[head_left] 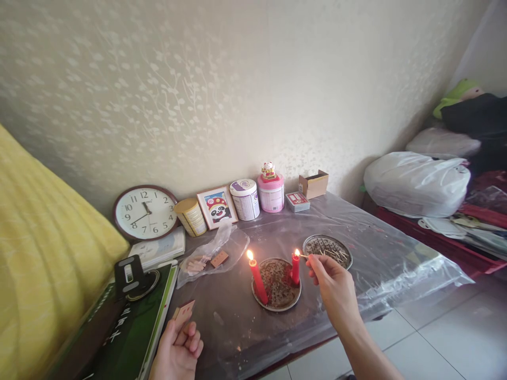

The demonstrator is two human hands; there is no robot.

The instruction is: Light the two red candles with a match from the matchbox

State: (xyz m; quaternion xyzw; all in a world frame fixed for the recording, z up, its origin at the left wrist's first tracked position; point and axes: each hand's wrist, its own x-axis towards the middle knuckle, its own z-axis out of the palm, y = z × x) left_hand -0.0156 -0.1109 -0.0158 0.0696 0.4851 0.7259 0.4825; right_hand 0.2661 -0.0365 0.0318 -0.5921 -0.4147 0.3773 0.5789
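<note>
Numerals in bold black ring the white face of a wall clock [146, 214], leaning behind the table [277, 237]; the lettering below its 12 is too small to read. Green book [119, 338] at left: large white characters, partly covered by a black object [129, 275]. Along the wall: a ribbed yellow tin [190, 217], a framed panda picture [217, 207], a white-and-purple canister [244, 200] with unreadable print, and a pink canister [271, 194] bearing a barcode and, on its lid, a cat figurine [268, 170]. Farther right, a red-topped pack [298, 201] stands beside an open cardboard box [313, 184]. Clear, wrinkled plastic covers the table. On a round, stained metal dish [277, 307], the taller red candle [259, 282] leans, lit; the shorter candle [295, 269] stands nearly upright, a flame at its top. The right hand [335, 285] pinches a thin match [303, 256], its tip at this flame, and partly blocks a second dish [317, 246] of matchsticks [335, 256]. The left hand, [180, 348] fingers curled, grips a small matchbox [184, 313].
</note>
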